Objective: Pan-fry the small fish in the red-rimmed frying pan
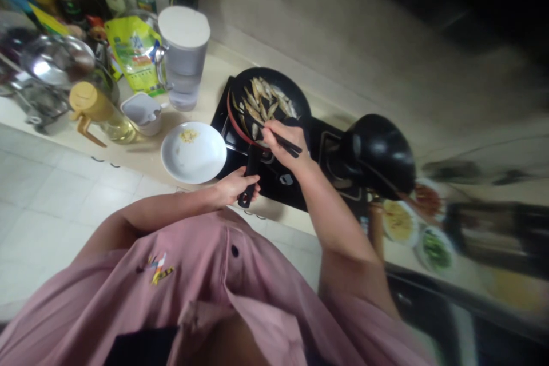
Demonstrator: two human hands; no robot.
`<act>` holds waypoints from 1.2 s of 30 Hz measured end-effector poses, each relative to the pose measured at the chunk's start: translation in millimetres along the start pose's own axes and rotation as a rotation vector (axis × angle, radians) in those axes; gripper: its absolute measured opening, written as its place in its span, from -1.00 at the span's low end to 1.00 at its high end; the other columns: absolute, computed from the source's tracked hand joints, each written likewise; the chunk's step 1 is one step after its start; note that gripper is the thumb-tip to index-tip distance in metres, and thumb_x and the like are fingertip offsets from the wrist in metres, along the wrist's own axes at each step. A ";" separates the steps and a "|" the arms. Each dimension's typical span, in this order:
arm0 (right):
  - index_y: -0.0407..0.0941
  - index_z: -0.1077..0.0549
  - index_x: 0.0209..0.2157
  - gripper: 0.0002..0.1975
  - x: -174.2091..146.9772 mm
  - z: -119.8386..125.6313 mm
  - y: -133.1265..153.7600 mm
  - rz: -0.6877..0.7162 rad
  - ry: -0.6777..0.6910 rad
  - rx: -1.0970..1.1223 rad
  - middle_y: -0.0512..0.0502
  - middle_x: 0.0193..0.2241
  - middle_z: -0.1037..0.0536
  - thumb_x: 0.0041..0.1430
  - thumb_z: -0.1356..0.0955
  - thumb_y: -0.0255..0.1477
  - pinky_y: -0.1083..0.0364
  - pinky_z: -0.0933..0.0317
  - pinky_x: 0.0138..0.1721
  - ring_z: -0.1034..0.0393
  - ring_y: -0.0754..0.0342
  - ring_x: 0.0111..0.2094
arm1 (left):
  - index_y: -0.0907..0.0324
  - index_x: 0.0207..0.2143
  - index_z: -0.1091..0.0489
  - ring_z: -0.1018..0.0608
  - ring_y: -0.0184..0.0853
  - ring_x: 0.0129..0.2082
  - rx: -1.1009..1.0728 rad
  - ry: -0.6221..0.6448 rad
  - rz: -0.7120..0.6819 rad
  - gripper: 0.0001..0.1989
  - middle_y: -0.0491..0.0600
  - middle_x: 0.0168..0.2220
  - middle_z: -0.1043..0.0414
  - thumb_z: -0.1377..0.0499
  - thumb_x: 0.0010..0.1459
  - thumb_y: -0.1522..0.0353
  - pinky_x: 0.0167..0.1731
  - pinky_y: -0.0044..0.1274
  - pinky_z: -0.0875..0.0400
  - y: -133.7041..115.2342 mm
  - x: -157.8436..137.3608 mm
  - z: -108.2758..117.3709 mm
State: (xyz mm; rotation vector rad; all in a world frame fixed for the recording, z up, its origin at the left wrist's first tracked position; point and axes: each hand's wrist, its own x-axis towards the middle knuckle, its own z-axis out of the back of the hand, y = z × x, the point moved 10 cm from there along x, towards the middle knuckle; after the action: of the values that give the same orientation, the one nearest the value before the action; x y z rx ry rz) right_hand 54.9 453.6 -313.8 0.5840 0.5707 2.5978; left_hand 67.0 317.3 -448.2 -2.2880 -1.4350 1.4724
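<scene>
A black frying pan with a red outer side sits on the left part of the black gas stove. Several small browned fish lie in it, some golden and some paler. My left hand is wrapped round the pan's black handle. Above the near side of the pan, my right hand grips dark chopsticks, their tips pointing down among the fish. Left of the pan stands a white plate with a small heap of chopped yellowish bits.
A black wok rests on the right burner. Bowls of chopped green, yellow and red food stand right of it. Leftward are a water jug, an oil bottle, a white container and a yellow-green pouch.
</scene>
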 end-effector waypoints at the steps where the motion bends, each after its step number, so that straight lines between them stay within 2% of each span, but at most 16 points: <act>1: -0.05 -0.49 -0.24 -0.70 -2.2 3.5 -3.6 -0.046 -0.003 0.051 -0.01 -0.48 -0.57 0.38 -0.21 -0.22 0.13 -0.31 -0.40 -0.48 0.10 -0.50 | 0.12 -0.23 -0.11 -0.44 -0.43 -0.62 -0.006 0.002 0.000 -0.85 -0.15 -0.54 -0.36 -0.09 0.34 0.45 -0.54 -0.58 -0.41 0.9 1.2 0.2; 5: -0.03 -0.46 -0.27 -0.71 -17.7 28.3 -23.9 -0.247 -0.106 0.138 0.06 -0.59 -0.52 0.38 -0.22 -0.18 0.13 -0.32 -0.47 -0.41 0.12 -0.62 | 0.12 -0.23 -0.11 -0.42 -0.43 -0.63 -0.023 0.007 0.000 -0.85 -0.15 -0.54 -0.36 -0.09 0.34 0.45 -0.55 -0.58 -0.41 2.2 3.0 0.1; 8: -0.03 -0.44 -0.30 -0.70 -30.4 39.8 -28.0 -0.293 -0.153 0.107 0.06 -0.60 -0.52 0.38 -0.22 -0.16 0.12 -0.33 -0.48 -0.40 0.12 -0.63 | 0.12 -0.23 -0.12 -0.42 -0.44 -0.63 -0.017 -0.009 0.009 -0.85 -0.15 -0.53 -0.35 -0.10 0.34 0.45 -0.53 -0.58 -0.41 0.7 -0.3 0.0; 12: -0.02 -0.44 -0.30 -0.74 -38.0 27.6 -21.7 -0.248 -0.042 0.109 0.08 -0.60 -0.52 0.37 -0.24 -0.19 0.15 -0.33 -0.47 -0.43 0.13 -0.61 | 0.13 -0.23 -0.12 -0.42 -0.44 -0.62 0.006 -0.022 0.015 -0.87 -0.15 -0.54 -0.35 -0.08 0.34 0.45 -0.54 -0.59 -0.39 -3.1 -5.9 -1.8; 17: -0.03 -0.45 -0.28 -0.74 -35.8 28.5 -30.1 -0.261 -0.105 0.090 0.07 -0.60 -0.53 0.37 -0.24 -0.19 0.16 -0.31 -0.49 -0.40 0.15 -0.63 | 0.13 -0.23 -0.13 -0.42 -0.44 -0.62 0.018 -0.028 0.019 -0.87 -0.15 -0.54 -0.35 -0.08 0.34 0.45 -0.53 -0.60 -0.38 -4.8 -9.1 -2.3; 22: -0.03 -0.45 -0.30 -0.75 -26.5 11.7 -34.5 -0.279 -0.062 0.149 0.09 -0.61 -0.51 0.35 -0.25 -0.20 0.16 -0.29 -0.50 -0.41 0.13 -0.62 | 0.13 -0.23 -0.14 -0.42 -0.44 -0.62 0.015 -0.036 0.021 -0.88 -0.14 -0.53 -0.35 -0.08 0.34 0.45 -0.52 -0.59 -0.40 -5.1 -10.4 -2.0; 28: -0.04 -0.45 -0.27 -0.78 -21.0 -0.2 -26.8 -0.217 -0.005 0.128 0.06 -0.57 -0.52 0.36 -0.24 -0.26 0.14 -0.30 -0.44 -0.42 0.12 -0.57 | 0.13 -0.24 -0.13 -0.42 -0.45 -0.62 0.015 -0.039 0.024 -0.88 -0.14 -0.53 -0.35 -0.08 0.35 0.45 -0.53 -0.60 -0.39 -5.2 -9.6 -2.3; 36: -0.06 -0.46 -0.28 -0.67 -17.1 4.9 -10.9 -0.004 -0.001 -0.194 -0.05 -0.48 -0.52 0.42 -0.15 -0.25 0.10 -0.21 -0.39 -0.43 0.06 -0.45 | 0.13 -0.25 -0.13 -0.42 -0.44 -0.61 0.006 -0.036 0.032 -0.86 -0.14 -0.53 -0.35 -0.10 0.33 0.43 -0.52 -0.59 -0.41 -3.4 -8.1 -1.2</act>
State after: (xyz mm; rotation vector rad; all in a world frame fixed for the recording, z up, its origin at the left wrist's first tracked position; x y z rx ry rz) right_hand 74.6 456.0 -320.2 0.5194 0.3145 2.6095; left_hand 64.7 313.8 -440.4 -2.3031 -1.4081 1.5318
